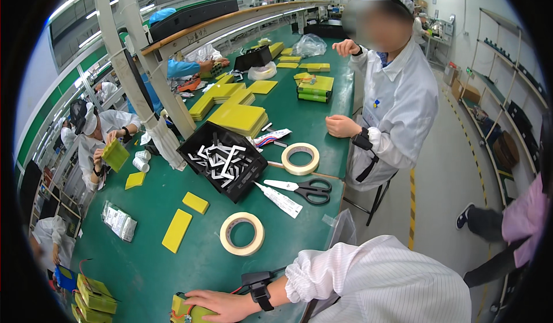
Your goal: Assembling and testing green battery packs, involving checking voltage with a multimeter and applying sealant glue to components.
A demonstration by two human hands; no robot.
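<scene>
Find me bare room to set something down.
A broad bare patch of green tabletop lies between the plastic packet, the long yellow piece and the pack under the right hand. A smaller one lies between the near tape roll and that hand. Crowded: around the black bin, with scissors, white tube, far tape roll and yellow stack close by.

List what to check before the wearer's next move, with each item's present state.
1. Right hand on the yellow pack: ok, it rests on top.
2. Left hand placed safely: cannot tell, it is out of view.
3. Whole pack visible: not ok, the hand covers part and the lower picture edge cuts it off.
4. Scissors clear of the hand: ok, they lie farther up the table, near a white tube.
5. Nearest tape roll unobstructed: ok, it lies flat with nothing on it.
</scene>
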